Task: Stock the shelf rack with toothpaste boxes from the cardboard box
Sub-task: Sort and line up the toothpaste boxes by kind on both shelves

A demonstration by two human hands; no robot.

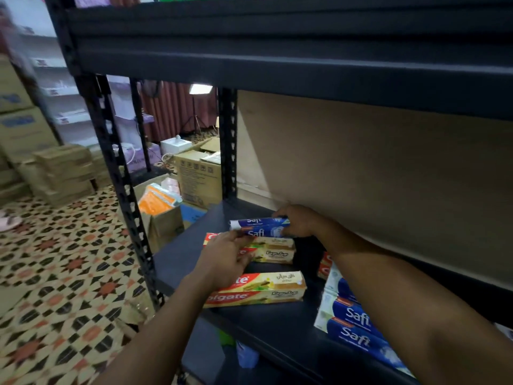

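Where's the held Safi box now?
Head view: the Safi box is at the back left of the shelf, just beyond the far Colgate boxes, right hand gripping its right end, left hand touching its left.

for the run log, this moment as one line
held: Safi box | right hand: grips right end | left hand: touches left end | where: shelf, behind Colgate boxes

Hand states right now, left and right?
Left hand: at Safi box left end, grip cannot be told.
Right hand: holds Safi box right end.

Safi box (261,227) behind 2 Colgate boxes (277,287); Safi stack (352,315) right, on shelf (249,323)
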